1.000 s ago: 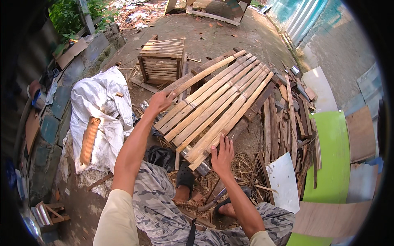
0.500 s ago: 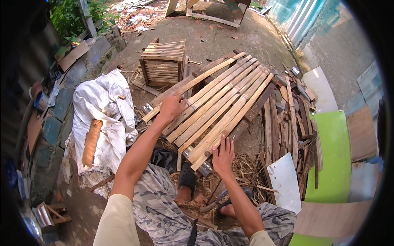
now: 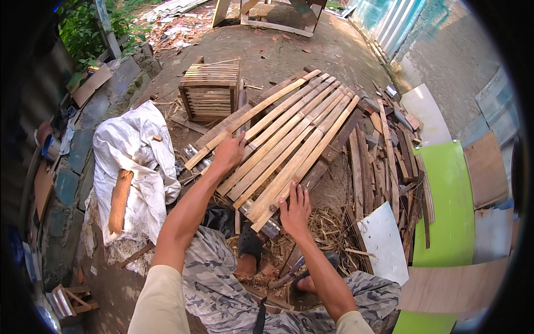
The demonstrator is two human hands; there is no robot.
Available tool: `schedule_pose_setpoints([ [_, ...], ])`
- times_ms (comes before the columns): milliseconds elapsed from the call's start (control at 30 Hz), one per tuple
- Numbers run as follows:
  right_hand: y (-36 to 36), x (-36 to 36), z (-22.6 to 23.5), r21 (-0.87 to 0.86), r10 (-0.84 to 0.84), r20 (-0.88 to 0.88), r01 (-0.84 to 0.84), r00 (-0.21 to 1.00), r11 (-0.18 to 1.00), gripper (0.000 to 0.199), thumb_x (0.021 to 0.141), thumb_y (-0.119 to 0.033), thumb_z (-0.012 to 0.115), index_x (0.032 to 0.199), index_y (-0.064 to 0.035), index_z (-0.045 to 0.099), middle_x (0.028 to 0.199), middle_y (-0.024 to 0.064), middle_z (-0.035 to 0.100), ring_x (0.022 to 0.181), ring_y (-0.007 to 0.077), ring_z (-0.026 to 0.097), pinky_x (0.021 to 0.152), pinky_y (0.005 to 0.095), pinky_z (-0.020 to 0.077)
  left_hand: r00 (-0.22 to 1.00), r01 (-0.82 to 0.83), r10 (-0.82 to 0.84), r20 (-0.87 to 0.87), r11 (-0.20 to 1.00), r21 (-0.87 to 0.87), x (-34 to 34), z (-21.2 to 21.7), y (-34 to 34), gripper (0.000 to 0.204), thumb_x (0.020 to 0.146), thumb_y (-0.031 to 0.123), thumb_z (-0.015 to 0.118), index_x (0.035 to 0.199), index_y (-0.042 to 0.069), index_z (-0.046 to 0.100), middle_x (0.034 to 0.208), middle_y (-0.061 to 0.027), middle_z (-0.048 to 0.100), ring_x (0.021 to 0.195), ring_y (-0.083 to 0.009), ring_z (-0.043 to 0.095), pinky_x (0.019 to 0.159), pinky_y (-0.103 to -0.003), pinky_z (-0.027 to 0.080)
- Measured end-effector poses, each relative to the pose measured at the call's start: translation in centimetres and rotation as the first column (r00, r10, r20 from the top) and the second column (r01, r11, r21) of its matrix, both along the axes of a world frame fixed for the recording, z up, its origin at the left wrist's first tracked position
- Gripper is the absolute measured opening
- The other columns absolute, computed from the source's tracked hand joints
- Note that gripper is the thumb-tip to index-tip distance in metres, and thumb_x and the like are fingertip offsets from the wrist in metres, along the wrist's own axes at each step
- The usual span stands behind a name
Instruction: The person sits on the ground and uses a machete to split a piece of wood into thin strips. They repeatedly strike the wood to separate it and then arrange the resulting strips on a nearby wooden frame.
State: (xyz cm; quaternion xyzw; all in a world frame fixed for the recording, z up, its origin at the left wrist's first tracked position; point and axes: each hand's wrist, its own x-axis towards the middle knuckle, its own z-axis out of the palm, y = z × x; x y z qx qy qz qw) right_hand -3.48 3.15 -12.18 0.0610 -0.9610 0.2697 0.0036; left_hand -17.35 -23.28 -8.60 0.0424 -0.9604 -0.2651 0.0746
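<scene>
Several long bamboo slats (image 3: 286,136) lie side by side on the ground in front of me, slanting from near left to far right. My left hand (image 3: 228,153) grips the leftmost slat (image 3: 250,114) near its lower end. My right hand (image 3: 295,209) rests with spread fingers on the near ends of the right-hand slats. My legs in camouflage trousers (image 3: 222,289) are below, and a blade-like tool (image 3: 286,273) lies by my sandalled foot.
A small slatted bamboo crate (image 3: 210,89) stands beyond the slats. A white sack (image 3: 133,161) with a wooden piece (image 3: 119,200) on it lies at left. Scrap wood strips (image 3: 384,161), a green board (image 3: 448,206) and a white panel (image 3: 384,239) lie at right.
My left hand has slid down and right along the leftmost slat, closing on it. My right hand stays on the near slat ends.
</scene>
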Motion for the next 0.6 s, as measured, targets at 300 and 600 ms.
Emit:
schedule_pose_setpoints([
  [300, -0.2, 0.1, 0.5, 0.009, -0.003, 0.016, 0.003, 1.000, 1.000, 0.072, 0.104, -0.058, 0.030, 0.159, -0.0127, 0.023, 0.159, 0.0243, 0.027, 0.148, 0.0459, 0.017, 0.114, 0.0631, 0.0171, 1.000, 0.003, -0.003, -0.008, 1.000, 0.007, -0.2, -0.2, -0.6, 0.040, 0.101, 0.035, 0.050, 0.136, 0.021, 0.061, 0.126, -0.0301, 0.056, 0.107, -0.0446, 0.062, 0.093, -0.050, 0.051],
  [600, -0.3, 0.1, 0.2, -0.016, -0.003, 0.010, 0.003, 1.000, 1.000, 0.069, 0.104, -0.056, 0.034, 0.159, -0.0150, 0.024, 0.159, 0.0226, 0.026, 0.149, 0.0448, 0.016, 0.112, 0.0675, 0.0188, 0.981, 0.040, -0.071, -0.178, 0.984, -0.171, -0.6, 1.0, -1.9, 0.038, 0.098, 0.036, 0.054, 0.125, 0.013, 0.066, 0.109, -0.0200, 0.068, 0.100, -0.0403, 0.064, 0.085, -0.050, 0.052],
])
